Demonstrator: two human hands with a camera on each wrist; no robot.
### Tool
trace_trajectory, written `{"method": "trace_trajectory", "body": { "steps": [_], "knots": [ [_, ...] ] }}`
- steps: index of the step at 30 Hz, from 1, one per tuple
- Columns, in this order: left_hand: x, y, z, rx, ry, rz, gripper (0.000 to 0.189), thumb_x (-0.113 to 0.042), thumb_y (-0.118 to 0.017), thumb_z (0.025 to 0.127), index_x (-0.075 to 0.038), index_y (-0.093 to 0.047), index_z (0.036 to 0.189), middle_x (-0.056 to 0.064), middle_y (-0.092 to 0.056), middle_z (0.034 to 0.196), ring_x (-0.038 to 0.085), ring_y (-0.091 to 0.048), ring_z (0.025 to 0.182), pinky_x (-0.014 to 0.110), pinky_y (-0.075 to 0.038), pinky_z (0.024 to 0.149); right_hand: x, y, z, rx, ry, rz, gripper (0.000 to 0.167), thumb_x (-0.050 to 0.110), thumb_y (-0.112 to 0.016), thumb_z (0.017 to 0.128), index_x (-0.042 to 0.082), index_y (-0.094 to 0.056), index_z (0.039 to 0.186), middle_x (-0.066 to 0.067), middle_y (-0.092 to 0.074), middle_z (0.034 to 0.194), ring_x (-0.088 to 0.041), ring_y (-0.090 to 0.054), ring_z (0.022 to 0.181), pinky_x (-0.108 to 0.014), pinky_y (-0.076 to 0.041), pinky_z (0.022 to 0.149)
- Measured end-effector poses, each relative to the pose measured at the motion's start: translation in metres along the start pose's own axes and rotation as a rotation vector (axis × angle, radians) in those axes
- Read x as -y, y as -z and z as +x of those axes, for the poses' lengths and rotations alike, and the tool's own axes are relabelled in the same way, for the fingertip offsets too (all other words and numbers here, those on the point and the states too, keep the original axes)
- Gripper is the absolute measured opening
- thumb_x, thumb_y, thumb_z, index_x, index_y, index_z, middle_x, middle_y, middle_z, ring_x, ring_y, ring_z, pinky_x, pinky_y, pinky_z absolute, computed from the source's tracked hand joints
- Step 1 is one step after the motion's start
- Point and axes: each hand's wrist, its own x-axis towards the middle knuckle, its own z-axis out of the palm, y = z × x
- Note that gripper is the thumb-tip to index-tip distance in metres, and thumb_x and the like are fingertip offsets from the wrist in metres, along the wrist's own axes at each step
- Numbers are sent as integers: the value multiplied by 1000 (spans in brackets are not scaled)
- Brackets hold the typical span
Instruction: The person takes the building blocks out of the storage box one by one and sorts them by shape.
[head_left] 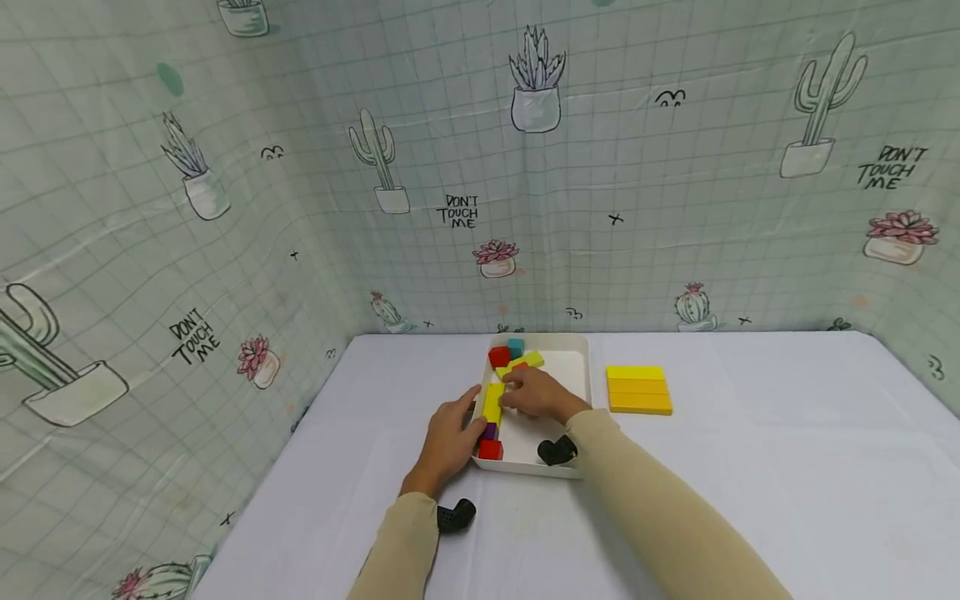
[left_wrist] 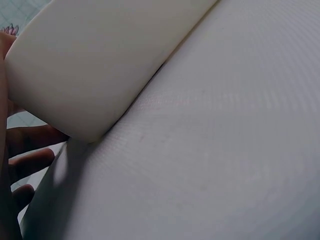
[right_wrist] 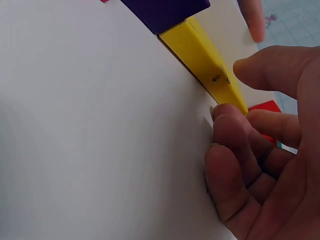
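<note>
Elongated yellow block [head_left: 491, 406] lies in a shallow white rectangular tray [head_left: 567, 367], beside its left wall. Long axis near-to-far, far end angled slightly right; near end meets a dark purple block [head_left: 490, 432], with a bright red block [head_left: 491, 450] nearer the person.

Right hand [head_left: 542, 393]: fingers bent at the block's far end, thumb just beside it; cannot tell whether it pinches. Left hand [head_left: 447, 435] at the tray's left wall; grip unclear. Second yellow block [head_left: 532, 359] partly hidden by the right hand.

Tray on white tabletop [head_left: 765, 467]; yellow-orange rectangular blocks [head_left: 639, 390] to its right, stacked or side by side unclear. Pale green gridded cloth [head_left: 600, 267], cactus-printed, surrounds the table. Beige sleeves [head_left: 660, 500] cut off by the lower edge.
</note>
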Motion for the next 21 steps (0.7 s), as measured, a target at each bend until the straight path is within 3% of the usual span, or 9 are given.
{"method": "trace_trajectory", "body": {
  "steps": [6, 11, 15, 21],
  "knots": [
    [0, -2, 1, -5, -1, 4, 59, -29, -57, 97, -22, -43, 154, 7, -58, 140, 31, -48, 130, 57, -40, 107, -2, 0, -1, -5, 19, -31, 60, 36, -71, 91, 8, -56, 142, -10, -64, 114, -20, -60, 67, -27, -52, 61],
    [1, -1, 2, -3, -7, 0, 59, -29, -57, 97, -22, -43, 154, 7, -58, 140, 32, -48, 130, 58, -40, 106, 2, -1, -3, 5, 46, -107, 67, 40, -75, 88, 6, -55, 143, -12, -58, 137, -23, -59, 94, -34, -56, 80],
    [2, -1, 1, -5, -12, -2, 59, -28, -57, 97, -21, -44, 154, 8, -58, 140, 32, -48, 129, 58, -40, 106, 2, -2, -4, 1, 54, -105, 69, 34, -79, 85, 2, -55, 141, -13, -62, 127, -24, -58, 98, -36, -54, 87],
    [0, -3, 0, -6, -15, 4, 60, -27, -57, 96, -20, -44, 154, 8, -59, 139, 31, -48, 129, 58, -40, 106, -3, 1, -7, -33, 1, 52, 65, 25, -83, 83, -2, -51, 132, -10, -60, 100, -22, -58, 74, -28, -54, 67]
  ]
}}
